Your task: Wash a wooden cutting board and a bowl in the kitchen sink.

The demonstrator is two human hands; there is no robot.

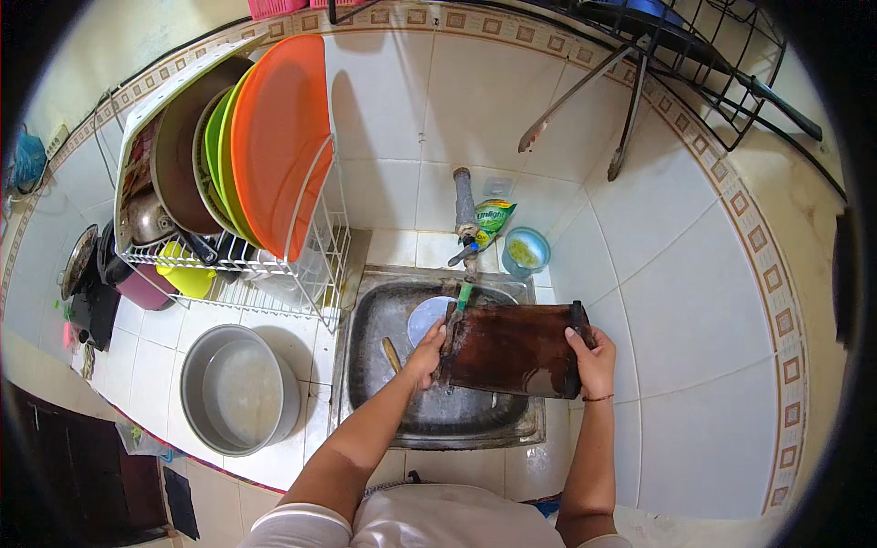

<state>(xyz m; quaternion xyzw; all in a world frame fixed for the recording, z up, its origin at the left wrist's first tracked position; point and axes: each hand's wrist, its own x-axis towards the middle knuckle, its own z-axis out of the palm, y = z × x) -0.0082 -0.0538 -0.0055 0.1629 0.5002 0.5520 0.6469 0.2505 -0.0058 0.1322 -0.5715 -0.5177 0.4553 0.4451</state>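
A dark brown rectangular tray (pixel 514 349) with raised black ends is held tilted over the metal sink (pixel 438 438). My left hand (pixel 428 356) grips its left end, and my right hand (pixel 595 362) grips the right end with the thumb on top. The green spout of the faucet (pixel 464 294) points down at the tray's upper left corner, where water runs onto its wet surface. Partly behind the tray, a white plate (pixel 428 320) lies in the sink. A utensil with a wooden-looking handle (pixel 391 354) rests left of my left hand.
Left of the sink stands a round metal pan (pixel 240 390). Behind it, a white wire dish rack (pixel 322 288) holds an orange plate (pixel 281 144), green plates and pots. A blue-green bowl (pixel 526 252) and a Sunlight pouch (pixel 493 219) stand behind the sink. Tongs (pixel 634 116) hang above.
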